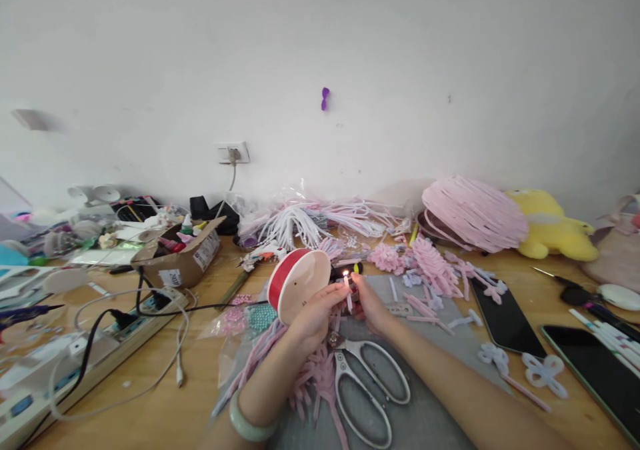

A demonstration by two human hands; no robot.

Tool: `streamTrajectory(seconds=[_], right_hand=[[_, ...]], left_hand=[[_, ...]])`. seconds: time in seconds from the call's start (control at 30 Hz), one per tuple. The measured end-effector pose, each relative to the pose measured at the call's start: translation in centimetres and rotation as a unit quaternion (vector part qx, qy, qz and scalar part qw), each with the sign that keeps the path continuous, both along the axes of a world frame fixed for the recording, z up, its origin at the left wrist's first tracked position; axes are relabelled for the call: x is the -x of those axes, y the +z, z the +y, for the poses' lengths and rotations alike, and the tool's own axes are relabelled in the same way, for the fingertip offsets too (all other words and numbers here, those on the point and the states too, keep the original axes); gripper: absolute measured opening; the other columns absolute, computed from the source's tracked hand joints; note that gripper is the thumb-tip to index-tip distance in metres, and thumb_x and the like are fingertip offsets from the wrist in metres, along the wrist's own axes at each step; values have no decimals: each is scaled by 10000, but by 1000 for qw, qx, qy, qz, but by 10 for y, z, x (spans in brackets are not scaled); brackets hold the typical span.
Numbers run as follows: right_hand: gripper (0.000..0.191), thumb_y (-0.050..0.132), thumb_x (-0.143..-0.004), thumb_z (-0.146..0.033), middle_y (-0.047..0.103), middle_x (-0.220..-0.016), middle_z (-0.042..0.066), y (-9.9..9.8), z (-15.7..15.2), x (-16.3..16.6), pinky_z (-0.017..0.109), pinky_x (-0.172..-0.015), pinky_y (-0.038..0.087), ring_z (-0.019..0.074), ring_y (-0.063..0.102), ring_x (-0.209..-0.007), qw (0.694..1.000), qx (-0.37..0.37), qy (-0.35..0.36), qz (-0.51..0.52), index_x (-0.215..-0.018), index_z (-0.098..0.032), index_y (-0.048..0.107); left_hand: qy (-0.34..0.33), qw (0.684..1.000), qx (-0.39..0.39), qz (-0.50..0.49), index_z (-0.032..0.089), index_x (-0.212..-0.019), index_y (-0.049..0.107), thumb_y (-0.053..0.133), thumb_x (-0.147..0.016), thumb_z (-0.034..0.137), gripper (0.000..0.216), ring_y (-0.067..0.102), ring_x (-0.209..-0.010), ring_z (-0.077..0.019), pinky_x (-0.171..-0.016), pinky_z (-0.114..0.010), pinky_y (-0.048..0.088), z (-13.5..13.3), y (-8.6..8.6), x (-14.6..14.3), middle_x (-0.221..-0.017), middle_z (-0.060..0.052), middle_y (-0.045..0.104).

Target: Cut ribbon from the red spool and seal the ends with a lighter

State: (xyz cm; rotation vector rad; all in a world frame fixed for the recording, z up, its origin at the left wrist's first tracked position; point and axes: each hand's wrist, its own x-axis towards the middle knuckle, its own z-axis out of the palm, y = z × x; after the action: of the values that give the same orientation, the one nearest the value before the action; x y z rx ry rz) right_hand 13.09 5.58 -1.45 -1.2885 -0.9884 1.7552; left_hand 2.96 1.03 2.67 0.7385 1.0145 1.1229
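A small flame burns between my hands, just beyond the left fingertips. My right hand (369, 303) is closed around a lighter (354, 291), which is mostly hidden by the fingers. My left hand (316, 313) is closed, its fingertips pinched close to the flame; what lies between them is too small to make out. A tilted spool of red ribbon (290, 277) with a pale round side rests against this left hand, held up above the mat. Below the hands lie large scissors (367, 377) with white handles, and pink fuzzy stems (323, 377) on the grey mat (430, 377).
A power strip (145, 323) with cables lies at left, near a cardboard box (195, 257). White fuzzy stems (293, 223) are heaped by the wall. Two phones (507, 317) lie at right, with a pink stem bundle (475, 213) and a yellow plush toy (550, 227) behind.
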Motion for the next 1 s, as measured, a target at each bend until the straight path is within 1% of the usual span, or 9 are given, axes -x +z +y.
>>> streamTrajectory(seconds=[0.17,0.3,0.5,0.63,0.83,0.93,1.0], right_hand=[[446,317,-810,-482,395,-381,-37,-1,-1,-1,182,-336,122,44,257,-292,1000,-5,0,-3,-531,-160,447],[447,323,-805,-487,403,-386,-35,-2,0,-1,178,-338,129,46,277,-297,1000,-9,-1,-5,-534,-158,455],[444,335,-792,-499,408,-391,-37,-2,-2,0,173,-341,128,43,281,-302,1000,-15,-2,1,-535,-156,452],[450,331,-789,-507,402,-382,-35,-3,-1,-1,178,-338,124,46,277,-300,1000,-16,1,-4,-526,-160,447],[464,325,-786,-520,409,-389,-26,-3,-1,0,187,-340,127,51,276,-303,1000,-10,0,-10,-511,-165,441],[481,335,-771,-561,397,-387,-28,-4,0,0,184,-344,114,50,266,-312,1000,-3,7,0,-513,-166,432],[518,316,-754,-619,392,-400,-31,-3,1,-2,178,-349,85,44,242,-317,999,3,30,37,-533,-165,433]], left_hand=[[4,1000,1,-8,159,-617,632,757,-489,332,249,495,-633,-101,-650,-208,347,0,0,0,-610,23,585],[1,1000,1,-12,159,-596,627,762,-476,342,258,481,-608,-98,-620,-206,343,1,-1,0,-582,25,569],[5,1000,9,-21,159,-615,630,780,-441,349,298,494,-628,-104,-642,-213,353,1,-1,0,-606,19,585],[-8,1000,4,-7,155,-622,625,769,-462,373,307,490,-639,-113,-649,-220,345,2,-2,1,-590,20,570],[-9,1000,-5,6,157,-626,617,755,-470,379,304,486,-653,-127,-664,-236,346,3,-5,2,-583,21,551],[0,1000,-6,15,153,-628,609,755,-470,383,314,490,-665,-127,-673,-235,350,2,-5,0,-605,12,549],[-3,999,-16,36,152,-620,594,732,-507,408,312,482,-648,-118,-659,-229,348,1,-2,0,-622,8,547]])
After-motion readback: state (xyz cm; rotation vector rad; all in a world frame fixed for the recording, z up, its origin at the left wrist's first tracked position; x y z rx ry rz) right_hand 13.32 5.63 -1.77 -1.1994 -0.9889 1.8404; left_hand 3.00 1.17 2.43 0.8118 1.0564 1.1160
